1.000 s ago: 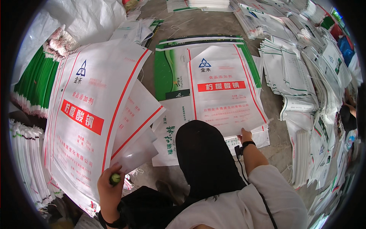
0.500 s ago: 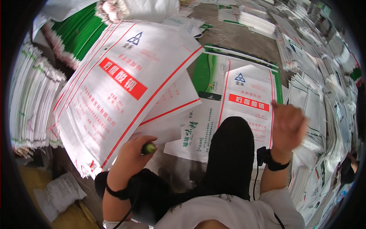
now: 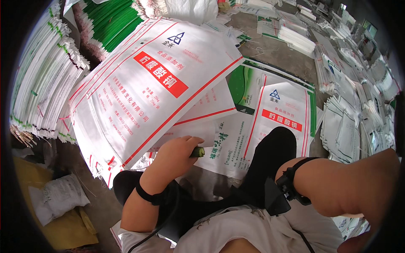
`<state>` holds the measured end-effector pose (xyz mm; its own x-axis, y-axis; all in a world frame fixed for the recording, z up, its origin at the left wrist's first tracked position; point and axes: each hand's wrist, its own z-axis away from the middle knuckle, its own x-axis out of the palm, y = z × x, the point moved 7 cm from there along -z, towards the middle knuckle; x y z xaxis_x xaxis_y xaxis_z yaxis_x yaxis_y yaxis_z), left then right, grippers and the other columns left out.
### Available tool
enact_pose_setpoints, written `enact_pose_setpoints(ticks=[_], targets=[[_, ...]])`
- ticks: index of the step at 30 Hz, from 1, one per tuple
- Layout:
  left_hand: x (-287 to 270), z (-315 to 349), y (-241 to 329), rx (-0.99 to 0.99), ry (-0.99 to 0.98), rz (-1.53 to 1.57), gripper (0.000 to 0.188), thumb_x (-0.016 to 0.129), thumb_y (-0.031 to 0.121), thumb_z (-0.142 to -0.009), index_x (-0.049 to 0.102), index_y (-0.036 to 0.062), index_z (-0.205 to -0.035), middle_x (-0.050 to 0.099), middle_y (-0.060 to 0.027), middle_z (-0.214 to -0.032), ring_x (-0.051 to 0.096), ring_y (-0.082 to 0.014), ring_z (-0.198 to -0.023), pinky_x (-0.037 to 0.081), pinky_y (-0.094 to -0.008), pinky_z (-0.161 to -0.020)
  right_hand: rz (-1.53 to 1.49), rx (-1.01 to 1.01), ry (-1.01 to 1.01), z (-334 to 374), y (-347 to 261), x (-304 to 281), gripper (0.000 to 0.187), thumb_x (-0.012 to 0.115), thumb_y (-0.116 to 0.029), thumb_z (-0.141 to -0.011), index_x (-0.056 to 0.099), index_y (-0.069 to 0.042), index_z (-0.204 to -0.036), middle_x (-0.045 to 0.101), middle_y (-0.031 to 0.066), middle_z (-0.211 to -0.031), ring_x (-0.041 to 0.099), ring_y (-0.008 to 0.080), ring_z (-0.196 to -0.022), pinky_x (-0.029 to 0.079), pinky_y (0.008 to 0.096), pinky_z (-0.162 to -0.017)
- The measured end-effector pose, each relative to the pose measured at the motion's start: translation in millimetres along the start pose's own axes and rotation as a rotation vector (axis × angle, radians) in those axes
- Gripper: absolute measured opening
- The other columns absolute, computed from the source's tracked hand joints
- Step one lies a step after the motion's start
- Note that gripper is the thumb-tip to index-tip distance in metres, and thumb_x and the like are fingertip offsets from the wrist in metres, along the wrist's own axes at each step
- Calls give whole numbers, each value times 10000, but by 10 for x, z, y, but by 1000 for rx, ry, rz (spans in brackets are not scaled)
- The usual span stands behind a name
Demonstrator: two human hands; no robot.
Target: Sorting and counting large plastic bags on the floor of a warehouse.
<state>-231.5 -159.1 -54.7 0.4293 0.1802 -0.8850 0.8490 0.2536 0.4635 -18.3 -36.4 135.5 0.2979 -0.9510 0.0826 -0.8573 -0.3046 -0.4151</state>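
Note:
My left hand [image 3: 179, 154] is closed around a dark green, cucumber-like piece [image 3: 197, 152] with a pale green end. It hovers by the lower edge of a large white printed sack [image 3: 139, 101] with red stripes and a red panel. My right hand [image 3: 363, 181] is raised close at the right rim, large in view. Its fingers are mostly out of sight, so what it holds, if anything, cannot be seen. A second red-striped sack [image 3: 280, 103] lies flat beyond my knee, on top of a green and white sack [image 3: 242, 86].
At the left stand thick stacks of folded white sacks [image 3: 46, 80] and green sacks [image 3: 112, 23]. More sack piles [image 3: 344, 126] line the right side. A small filled white bag [image 3: 59, 198] rests on yellow sacking [image 3: 67, 232] at the lower left. Grey floor [image 3: 249, 31] shows between piles.
My right hand has swung from above the flat sack toward me and the right rim. My left hand, still gripping the green piece, sits further right and a little higher in view.

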Motion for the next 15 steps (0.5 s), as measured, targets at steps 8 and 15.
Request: enact_pose_setpoints(ticks=[8, 15], targets=[[-71, 50, 24, 44, 12, -33, 358, 694, 114, -789, 638, 75, -1141, 672, -130, -1008, 645, -335, -948, 518, -432, -801, -95, 73, -80, -439, 251, 402, 322, 515, -291, -991, 574, -109, -732, 566, 60, -754, 596, 216, -691, 456, 492, -922], [-85, 90, -30, 57, 58, 14, 368, 701, 125, -798, 637, 109, -1160, 670, -105, -990, 642, -320, -937, 511, -414, -802, -274, 88, -120, -402, 130, 515, 315, 507, -274, -991, 577, -98, -740, 561, 64, -751, 587, 218, -688, 465, 499, -910]])
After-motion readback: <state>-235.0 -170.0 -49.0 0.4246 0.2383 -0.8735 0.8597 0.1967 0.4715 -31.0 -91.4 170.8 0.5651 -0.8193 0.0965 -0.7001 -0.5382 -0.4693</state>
